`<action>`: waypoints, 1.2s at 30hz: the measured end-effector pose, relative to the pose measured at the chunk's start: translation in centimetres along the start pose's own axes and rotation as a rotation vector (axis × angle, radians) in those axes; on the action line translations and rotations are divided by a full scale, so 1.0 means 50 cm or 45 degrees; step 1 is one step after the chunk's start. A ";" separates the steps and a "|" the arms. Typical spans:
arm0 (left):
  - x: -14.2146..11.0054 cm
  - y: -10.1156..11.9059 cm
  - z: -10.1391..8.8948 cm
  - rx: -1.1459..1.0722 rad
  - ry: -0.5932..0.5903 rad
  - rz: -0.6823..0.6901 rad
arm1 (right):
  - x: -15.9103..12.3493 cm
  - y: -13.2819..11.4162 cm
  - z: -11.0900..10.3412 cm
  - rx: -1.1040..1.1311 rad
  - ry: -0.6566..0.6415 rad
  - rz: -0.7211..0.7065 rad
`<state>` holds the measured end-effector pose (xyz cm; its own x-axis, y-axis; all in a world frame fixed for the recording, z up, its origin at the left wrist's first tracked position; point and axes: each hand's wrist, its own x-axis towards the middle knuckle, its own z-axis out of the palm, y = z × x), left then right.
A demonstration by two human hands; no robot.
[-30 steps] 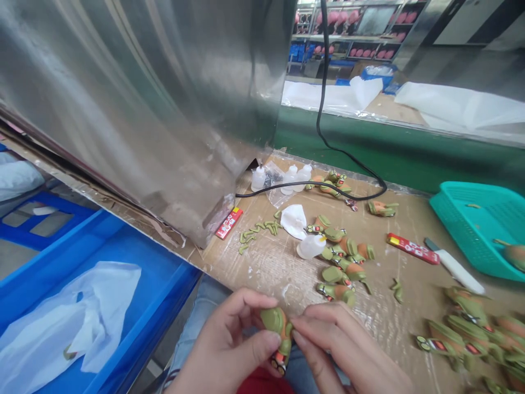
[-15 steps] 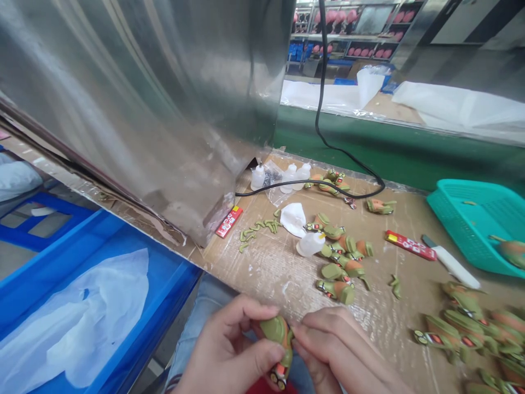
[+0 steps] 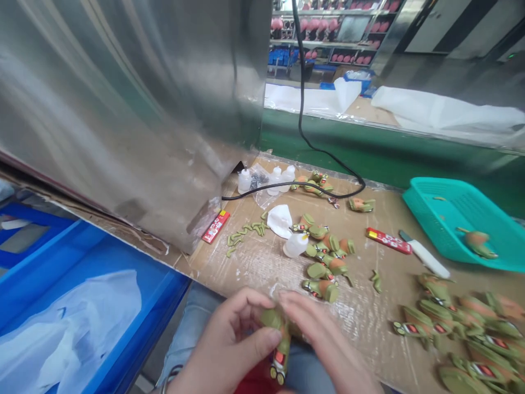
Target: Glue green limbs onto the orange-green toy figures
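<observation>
Left hand (image 3: 223, 350) sits at bottom centre of the head-worn view, thumb and fingers closed narrowly around a green-and-orange toy figure (image 3: 282, 347), whose end with small dark and red details points down. Right hand (image 3: 324, 342) lies over the figure's upper part, blurred, so whether it grips cannot be told. Both are above the person's blue jeans (image 3: 197, 306), with red cloth (image 3: 256, 377) just beneath the figure.

Ahead, a cardboard-topped workbench (image 3: 250, 273) under clear plastic film runs across the frame. At its centre lies a cluster of similar figures (image 3: 324, 271), beside a white squeeze bottle (image 3: 295, 245) and crumpled white material (image 3: 280, 221). Small green pieces (image 3: 241, 234) lie left of these. More figures are heaped at lower right (image 3: 463, 328). A red-and-yellow packet (image 3: 388, 241) lies near a white-handled knife (image 3: 426, 258), and a teal plastic basket (image 3: 484, 257) sits at right.

Upper left, a stainless steel sheet (image 3: 123, 109) fills much of the frame. A blue crate (image 3: 94, 257) holding a white plastic bag (image 3: 69, 328) is at lower left. A black cable (image 3: 301, 109) crosses the bench's far side, and shelves of pink items (image 3: 324, 33) stand in the distance, top centre.
</observation>
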<state>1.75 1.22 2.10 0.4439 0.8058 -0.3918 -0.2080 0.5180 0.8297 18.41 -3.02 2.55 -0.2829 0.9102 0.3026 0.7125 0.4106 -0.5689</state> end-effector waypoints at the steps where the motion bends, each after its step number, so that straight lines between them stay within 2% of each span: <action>1: 0.006 -0.008 0.003 -0.002 -0.048 0.003 | -0.007 0.004 0.003 -0.059 -0.032 -0.015; 4: 0.023 -0.028 0.013 0.014 -0.189 -0.043 | -0.029 0.032 -0.006 -0.205 -0.021 -0.049; 6: 0.032 -0.030 0.019 0.208 -0.203 -0.033 | -0.048 0.069 -0.034 -0.361 0.076 0.055; 7: 0.038 -0.028 0.022 0.402 -0.186 0.042 | -0.058 0.092 -0.055 -0.464 0.151 0.153; 10: 0.059 -0.017 0.030 1.054 -0.159 0.428 | -0.091 0.166 -0.128 -0.840 0.355 0.491; 11: 0.068 -0.013 0.034 1.192 -0.179 0.531 | -0.100 0.187 -0.150 -0.944 0.318 0.603; 14: 0.095 -0.014 0.053 1.341 -0.260 0.672 | -0.110 0.224 -0.194 -1.118 0.310 0.937; 17: 0.116 -0.029 0.078 1.438 -0.332 0.760 | -0.109 0.237 -0.202 -1.065 0.325 1.047; 20: 0.126 -0.047 0.096 1.494 -0.351 0.805 | -0.118 0.252 -0.197 -0.994 0.343 1.046; 23: 0.130 -0.058 0.102 1.522 -0.339 0.805 | -0.130 0.255 -0.192 -0.939 0.457 1.031; 25: 0.132 -0.060 0.101 1.519 -0.313 0.786 | -0.122 0.238 -0.179 -0.886 0.566 0.983; 28: 0.129 -0.054 0.090 1.455 -0.281 0.742 | -0.074 0.190 -0.134 -0.741 0.693 0.817; 29: 0.124 -0.050 0.084 1.418 -0.273 0.723 | -0.050 0.171 -0.112 -0.668 0.684 0.719; 32: 0.103 -0.032 0.054 1.277 -0.200 0.644 | 0.026 0.131 -0.044 -0.466 0.462 0.482; 34: 0.085 -0.019 0.030 1.118 -0.090 0.537 | 0.070 0.122 -0.007 -0.401 0.386 0.444; 36: 0.067 -0.007 0.009 0.723 0.041 0.290 | 0.104 0.125 0.018 -0.359 0.348 0.446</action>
<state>3.72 3.62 0.69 0.4146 0.8912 -0.1839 0.2062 0.1048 0.9729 20.80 4.30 -0.13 0.1539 0.9273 0.3412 0.8901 0.0198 -0.4553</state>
